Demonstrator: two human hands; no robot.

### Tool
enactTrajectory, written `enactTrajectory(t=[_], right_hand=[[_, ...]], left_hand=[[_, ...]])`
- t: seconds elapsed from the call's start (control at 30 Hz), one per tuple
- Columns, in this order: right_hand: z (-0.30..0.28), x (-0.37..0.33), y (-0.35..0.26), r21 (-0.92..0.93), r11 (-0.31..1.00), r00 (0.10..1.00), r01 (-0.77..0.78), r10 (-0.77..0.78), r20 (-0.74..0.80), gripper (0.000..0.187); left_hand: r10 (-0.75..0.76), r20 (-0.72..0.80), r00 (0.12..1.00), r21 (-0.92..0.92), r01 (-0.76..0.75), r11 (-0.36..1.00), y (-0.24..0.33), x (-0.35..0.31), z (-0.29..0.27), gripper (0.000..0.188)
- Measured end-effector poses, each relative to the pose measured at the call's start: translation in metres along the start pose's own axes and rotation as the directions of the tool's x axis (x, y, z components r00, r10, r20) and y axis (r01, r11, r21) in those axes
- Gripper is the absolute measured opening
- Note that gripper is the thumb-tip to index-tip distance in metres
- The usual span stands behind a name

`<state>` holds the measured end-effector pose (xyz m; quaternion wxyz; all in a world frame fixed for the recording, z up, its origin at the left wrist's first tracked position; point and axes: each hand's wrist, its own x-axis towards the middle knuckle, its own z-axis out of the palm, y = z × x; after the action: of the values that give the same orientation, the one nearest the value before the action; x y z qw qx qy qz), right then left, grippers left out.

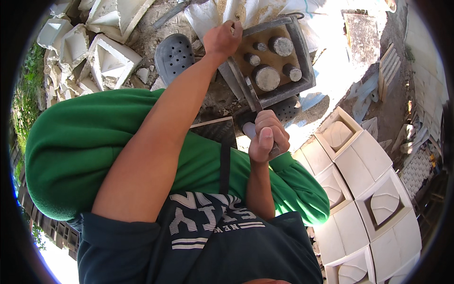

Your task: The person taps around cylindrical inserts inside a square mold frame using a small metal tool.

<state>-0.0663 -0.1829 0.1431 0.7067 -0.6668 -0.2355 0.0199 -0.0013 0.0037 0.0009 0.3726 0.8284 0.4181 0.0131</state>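
Note:
A grey square box frame (308, 71) rests between my feet, with a brown, sandy-looking bed inside. Several round cylinders stand in it, with pale flat tops of different sizes; the largest cylinder (267, 77) is near the front. My right hand (268, 136) is closed round the lower end of a narrow dark bar-like tool (252, 92), which reaches up along the box's near left side. My left hand (223, 39) is curled at the box's upper left edge, beside a white sack (202, 20). What its fingers hold, if anything, is hidden.
Grey clogs (174, 57) are on my feet, the right one partly under the box. Broken white cast pieces (113, 61) pile up at the upper left. Rows of cream-coloured blocks with recesses (362, 156) stand at the right. A weathered board (362, 38) lies at the upper right.

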Motion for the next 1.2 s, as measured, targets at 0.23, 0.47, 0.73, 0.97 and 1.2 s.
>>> enactTrajectory(t=[0.23,0.47,0.73,0.97,1.2], right_hand=[[0.015,0.019,0.007,0.027,0.964,0.946,-0.263,0.263,-0.19,0.029],[0.021,0.036,0.007,-0.003,0.954,0.922,-0.301,0.29,-0.257,0.034],[0.021,0.038,0.018,-0.076,0.939,0.928,-0.335,0.315,-0.2,0.033],[0.023,0.039,0.026,-0.088,0.951,0.949,-0.297,0.284,-0.138,0.032],[0.024,0.032,0.017,-0.153,0.96,0.97,-0.235,0.221,-0.104,0.029]], left_hand=[[-0.023,-0.037,0.999,0.008,0.023,1.0,-0.004,0.004,0.001,0.044],[-0.009,-0.018,1.0,0.003,0.009,1.0,0.001,0.0,0.0,0.042],[-0.023,-0.008,1.0,-0.046,0.022,0.999,-0.003,0.002,0.001,0.044],[-0.013,-0.001,1.0,-0.019,0.013,1.0,-0.003,0.0,0.001,0.045],[-0.032,0.008,0.999,0.026,0.032,0.999,0.004,-0.001,-0.003,0.042]])
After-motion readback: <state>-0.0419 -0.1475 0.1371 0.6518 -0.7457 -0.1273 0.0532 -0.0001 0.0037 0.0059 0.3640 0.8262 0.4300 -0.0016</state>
